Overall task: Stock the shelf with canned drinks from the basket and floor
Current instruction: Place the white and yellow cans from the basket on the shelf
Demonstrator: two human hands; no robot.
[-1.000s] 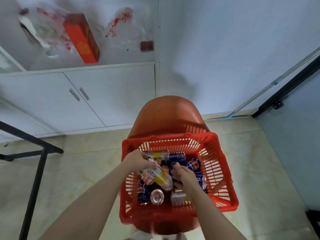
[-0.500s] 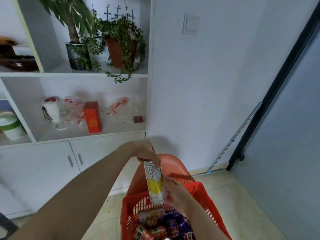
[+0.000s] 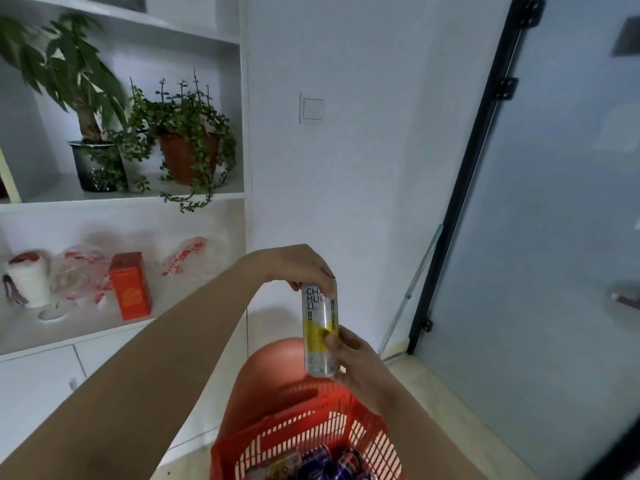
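A tall slim white-and-yellow can (image 3: 319,332) stands upright in the air above the red plastic basket (image 3: 308,431). My left hand (image 3: 304,268) grips its top end from above. My right hand (image 3: 353,362) holds its lower part from the right, thumb across the yellow band. Several blue and other cans (image 3: 322,464) lie in the basket at the bottom edge of the view. The white shelf unit (image 3: 121,199) stands to the left, with open compartments.
Two potted plants (image 3: 180,147) fill the middle shelf compartment. Below it sit an orange box (image 3: 131,285), a white cup (image 3: 27,282) and plastic bags. The basket rests on an orange stool (image 3: 273,372). A glass door with a black frame (image 3: 460,188) is to the right.
Both hands came up out of the basket with the tall can, now held higher and upright. My head tilted up, so the shelf compartments and plants came into view.
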